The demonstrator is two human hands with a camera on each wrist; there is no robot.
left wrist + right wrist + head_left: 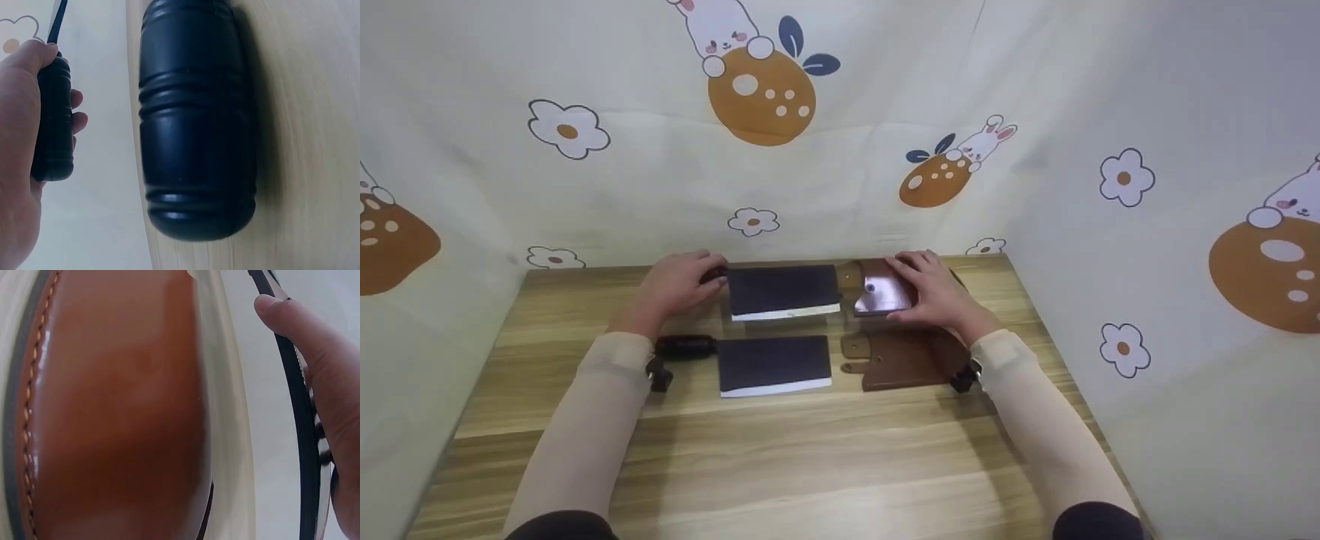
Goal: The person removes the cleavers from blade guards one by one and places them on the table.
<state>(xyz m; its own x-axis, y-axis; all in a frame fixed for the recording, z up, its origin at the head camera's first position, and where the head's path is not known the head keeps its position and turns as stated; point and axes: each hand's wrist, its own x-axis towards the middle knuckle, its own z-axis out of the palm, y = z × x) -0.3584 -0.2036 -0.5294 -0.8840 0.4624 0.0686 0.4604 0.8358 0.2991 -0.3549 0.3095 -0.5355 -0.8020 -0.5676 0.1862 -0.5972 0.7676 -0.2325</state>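
Observation:
My left hand (679, 289) grips the black handle (55, 124) of the far cleaver (784, 289), whose dark blade with a bright edge points right. A shadow under that blade suggests it is a little off the table. On the right, my right hand (937, 292) holds the far brown leather sheath (877, 292), thumb on its near side; the sheath's strap end lies close to the blade's tip, and I cannot tell whether they touch. Nearer to me, a second cleaver (775, 364) with a ridged black handle (194, 129) lies flat. A second sheath (124, 405), stitched along one edge, lies right of it.
The wood-grain table (810, 465) carries both cleavers and both sheaths. A pale printed cloth (645, 172) rises directly behind the far cleaver and along both sides. My forearms pass either side of the near cleaver and sheath.

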